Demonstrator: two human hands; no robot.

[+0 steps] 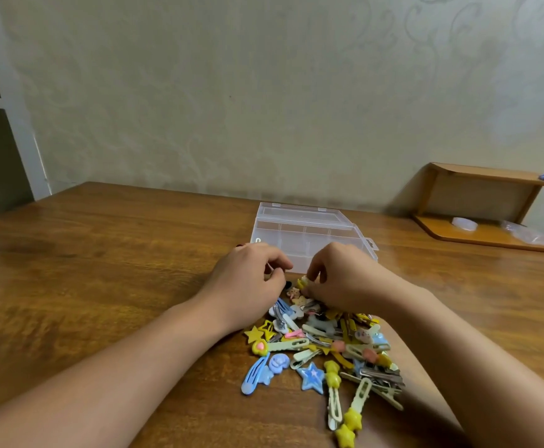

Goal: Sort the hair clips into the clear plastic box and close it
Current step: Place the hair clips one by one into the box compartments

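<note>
A pile of several colourful hair clips (pixel 325 347) lies on the wooden table (pixel 102 270) between my forearms, with yellow stars, blue stars and pale green clips. Behind it stands the clear plastic box (pixel 309 234) with dividers, its lid seemingly down. My left hand (pixel 251 279) hovers at the pile's far edge, fingers curled, pinching something small and pale that is hard to make out. My right hand (pixel 338 276) pinches a small yellow clip (pixel 303 281) at the top of the pile, just in front of the box.
A small wooden shelf unit (pixel 490 208) stands at the back right with a roll of clear tape (pixel 464 223) and a plastic bag on its base. A wall runs behind the table. A white frame stands at the far left.
</note>
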